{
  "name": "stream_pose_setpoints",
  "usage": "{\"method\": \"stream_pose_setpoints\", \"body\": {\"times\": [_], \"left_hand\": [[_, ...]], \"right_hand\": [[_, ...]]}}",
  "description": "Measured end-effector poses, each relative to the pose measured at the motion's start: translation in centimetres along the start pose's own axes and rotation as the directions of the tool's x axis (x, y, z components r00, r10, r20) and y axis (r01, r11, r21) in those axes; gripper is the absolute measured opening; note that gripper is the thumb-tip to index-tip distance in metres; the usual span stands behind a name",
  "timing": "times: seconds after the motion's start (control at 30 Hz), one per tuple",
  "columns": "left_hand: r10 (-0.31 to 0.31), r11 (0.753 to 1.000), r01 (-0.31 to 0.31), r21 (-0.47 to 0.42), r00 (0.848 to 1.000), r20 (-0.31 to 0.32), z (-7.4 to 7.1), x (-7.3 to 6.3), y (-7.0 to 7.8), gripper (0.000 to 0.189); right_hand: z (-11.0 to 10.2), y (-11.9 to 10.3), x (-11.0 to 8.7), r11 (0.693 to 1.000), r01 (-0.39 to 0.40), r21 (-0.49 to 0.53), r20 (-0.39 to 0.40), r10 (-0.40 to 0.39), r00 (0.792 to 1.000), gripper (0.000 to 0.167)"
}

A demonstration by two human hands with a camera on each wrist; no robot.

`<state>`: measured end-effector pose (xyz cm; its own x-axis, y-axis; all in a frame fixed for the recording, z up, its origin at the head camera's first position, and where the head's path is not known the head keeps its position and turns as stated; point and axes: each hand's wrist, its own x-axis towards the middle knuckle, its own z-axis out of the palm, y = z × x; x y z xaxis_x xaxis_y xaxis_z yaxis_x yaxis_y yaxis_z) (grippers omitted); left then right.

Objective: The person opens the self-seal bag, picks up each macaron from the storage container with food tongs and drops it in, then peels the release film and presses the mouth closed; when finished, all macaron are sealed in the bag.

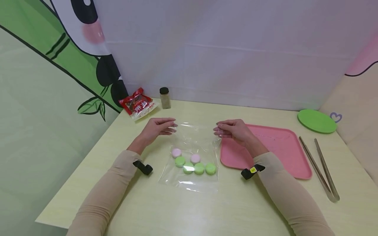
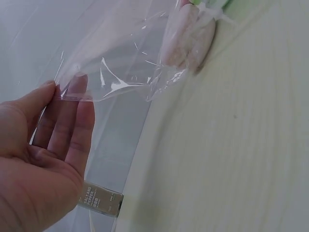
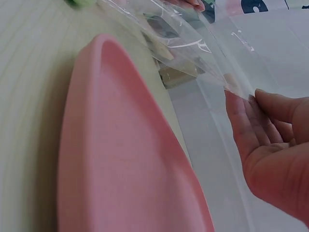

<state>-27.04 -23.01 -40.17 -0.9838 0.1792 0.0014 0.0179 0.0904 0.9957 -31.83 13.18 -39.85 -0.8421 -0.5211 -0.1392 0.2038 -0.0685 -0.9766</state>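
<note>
A clear plastic bag (image 1: 189,183) lies in front of me, with several green and pink round macaron-like pieces (image 1: 199,168) inside its lower half. At its upper left corner my left hand (image 1: 157,127) pinches the film between thumb and fingers. My right hand (image 1: 231,130) pinches the upper right corner, so the top edge is stretched between both hands. In the left wrist view the film (image 2: 116,72) rises from the thumb and fingertips, and the right wrist view shows the other corner of the film (image 3: 212,63) held the same way.
A pink tray (image 1: 283,154) lies under and beside my right forearm. Metal tongs (image 1: 325,173) rest to its right, with a green round plate (image 1: 317,120) at the back right. A red-and-white food packet (image 1: 139,104) and a black-capped seasoning bottle (image 1: 165,98) stand at the back left.
</note>
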Motion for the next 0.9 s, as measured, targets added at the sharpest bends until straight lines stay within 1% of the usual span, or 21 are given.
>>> {"method": "stream_pose_setpoints", "body": {"times": [0.13,0.27,0.33,0.4,0.47,0.53,0.6,0.67,0.7,0.73,0.8,0.9], "left_hand": [[0.015,1.0,-0.015,-0.015,1.0,0.001,-0.2,-0.3,-0.1,0.041],[0.026,0.999,-0.026,-0.029,1.0,0.008,-0.4,-0.4,-0.2,0.038],[0.038,0.999,-0.037,-0.021,0.999,0.016,-0.5,-0.5,-0.2,0.038],[0.055,0.998,-0.056,0.007,0.998,0.024,-0.7,-0.6,-0.3,0.038],[0.076,0.996,-0.077,0.053,0.997,0.021,-0.8,-0.5,-0.3,0.038],[0.104,0.986,-0.103,0.134,0.995,0.002,-0.8,-0.6,-0.3,0.036],[0.121,0.973,-0.113,0.2,0.992,-0.028,-0.8,-0.6,-0.2,0.034],[0.119,0.969,-0.105,0.224,0.992,-0.049,-0.7,-0.7,0.1,0.034],[0.109,0.971,-0.095,0.218,0.993,-0.054,-0.6,-0.8,0.2,0.034],[0.094,0.978,-0.082,0.192,0.994,-0.055,-0.6,-0.8,0.3,0.036],[0.05,0.993,-0.046,0.108,0.998,-0.041,-0.5,-0.8,0.4,0.039],[0.003,1.0,-0.003,0.008,1.0,-0.011,-0.4,-0.8,0.4,0.042]], "right_hand": [[0.2,0.3,-0.2,0.999,0.043,-0.006,0.003,-0.043,0.999,0.046],[0.5,0.6,-0.4,0.998,0.061,-0.004,-0.015,-0.061,0.998,0.043],[0.6,0.7,-0.5,0.996,0.073,-0.042,-0.033,-0.075,0.997,0.04],[0.8,0.8,-0.7,0.988,0.09,-0.121,-0.06,-0.098,0.993,0.037],[0.7,0.7,-0.7,0.967,0.098,-0.234,-0.091,-0.122,0.988,0.033],[0.6,0.5,-0.9,0.944,0.09,-0.318,-0.113,-0.132,0.985,0.03],[0.6,0.4,-1.0,0.93,0.074,-0.359,-0.12,-0.125,0.985,0.029],[0.5,0.2,-1.1,0.938,0.066,-0.341,-0.108,-0.109,0.988,0.032],[0.4,0.2,-1.1,0.944,0.063,-0.325,-0.098,-0.1,0.99,0.033],[0.4,0.1,-1.1,0.949,0.06,-0.31,-0.09,-0.092,0.992,0.035],[0.3,0.1,-1.2,0.96,0.051,-0.276,-0.072,-0.073,0.995,0.038],[0.0,0.1,-1.2,0.97,0.038,-0.239,-0.035,-0.047,0.998,0.041]]}}
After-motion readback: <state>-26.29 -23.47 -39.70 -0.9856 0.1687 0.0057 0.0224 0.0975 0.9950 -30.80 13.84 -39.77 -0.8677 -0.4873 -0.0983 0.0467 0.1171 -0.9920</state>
